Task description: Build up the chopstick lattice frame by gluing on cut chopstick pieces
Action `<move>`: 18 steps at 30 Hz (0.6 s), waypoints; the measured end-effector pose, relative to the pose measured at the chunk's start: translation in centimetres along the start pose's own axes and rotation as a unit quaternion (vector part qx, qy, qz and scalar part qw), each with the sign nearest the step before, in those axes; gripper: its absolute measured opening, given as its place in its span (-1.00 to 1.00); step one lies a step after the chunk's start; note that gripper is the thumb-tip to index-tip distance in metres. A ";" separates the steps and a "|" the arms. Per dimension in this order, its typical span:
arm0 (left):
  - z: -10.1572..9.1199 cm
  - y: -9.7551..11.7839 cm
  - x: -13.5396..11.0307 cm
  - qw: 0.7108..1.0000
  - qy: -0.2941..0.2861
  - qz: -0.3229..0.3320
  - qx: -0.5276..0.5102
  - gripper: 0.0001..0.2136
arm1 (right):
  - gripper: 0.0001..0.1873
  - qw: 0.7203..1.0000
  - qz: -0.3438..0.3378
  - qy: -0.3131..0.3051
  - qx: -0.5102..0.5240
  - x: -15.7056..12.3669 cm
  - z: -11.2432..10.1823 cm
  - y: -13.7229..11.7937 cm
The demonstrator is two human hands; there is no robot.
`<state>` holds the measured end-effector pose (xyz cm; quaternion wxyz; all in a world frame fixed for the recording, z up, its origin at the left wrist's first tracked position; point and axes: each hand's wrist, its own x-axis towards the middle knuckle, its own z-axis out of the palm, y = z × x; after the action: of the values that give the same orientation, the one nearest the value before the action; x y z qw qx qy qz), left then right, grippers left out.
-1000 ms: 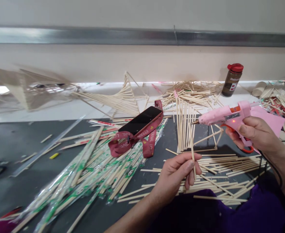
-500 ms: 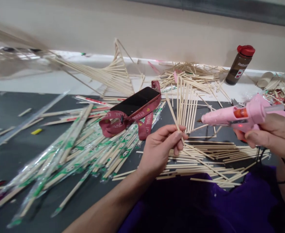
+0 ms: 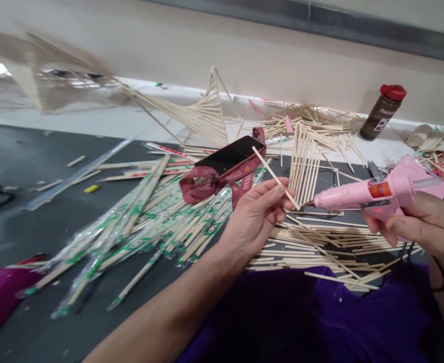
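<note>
Between thumb and fingers, my left hand [image 3: 258, 214] pinches a thin wooden stick [image 3: 270, 169], tilted with its lower end toward the right. My right hand [image 3: 421, 222] is wrapped round the handle of a pink hot glue gun [image 3: 362, 195]. The gun's nozzle is at the stick's lower end; whether they touch I cannot tell. Behind the nozzle stands a fan of joined sticks [image 3: 306, 164]. Below my hands many loose sticks [image 3: 320, 242] lie on the dark table.
Left of my left hand lie a phone [image 3: 225, 155] with a red strap and many wrapped chopsticks [image 3: 131, 227]. A twisted stick structure [image 3: 203, 116] stands behind. A bottle [image 3: 383, 113] with a red lid is by the wall. A purple packet [image 3: 2, 297] lies at left.
The glue gun's nozzle and the stick's lower end have come together. My left hand has tilted the stick further over. The view has shifted left.
</note>
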<state>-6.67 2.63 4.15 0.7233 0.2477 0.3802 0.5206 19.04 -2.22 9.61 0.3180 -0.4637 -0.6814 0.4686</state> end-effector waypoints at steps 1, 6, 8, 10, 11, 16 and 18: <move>0.0 0.1 0.0 1.000 -0.003 0.000 -0.004 -0.92 | -0.77 1.000 -0.008 0.002 -0.028 0.0 0.1 0.3; -0.1 0.2 -0.2 1.000 -0.011 0.003 -0.010 -0.92 | -0.71 0.997 -0.027 -0.013 -0.076 0.1 0.5 0.6; -0.1 0.2 -0.2 1.000 -0.015 0.005 -0.009 -0.91 | -0.73 0.996 -0.034 -0.026 -0.073 0.2 0.5 0.6; -0.1 0.1 -0.2 1.000 -0.016 0.007 -0.007 -0.91 | -0.75 0.995 -0.041 -0.035 -0.083 0.3 0.5 0.6; -0.1 0.1 -0.2 1.000 -0.015 0.007 -0.007 -0.91 | -0.75 0.994 -0.045 -0.039 -0.092 0.3 0.4 0.6; -0.1 0.0 -0.1 1.000 -0.011 0.010 -0.005 -0.92 | -0.71 0.989 -0.066 -0.042 -0.122 0.5 0.4 0.5; -0.2 0.0 -0.1 1.000 -0.013 0.012 -0.002 -0.92 | -0.71 0.989 -0.069 -0.041 -0.123 0.6 0.4 0.5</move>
<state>-6.81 2.51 4.06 0.7223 0.2576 0.3665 0.5269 18.68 -1.74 8.97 0.2616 -0.4319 -0.7766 0.3767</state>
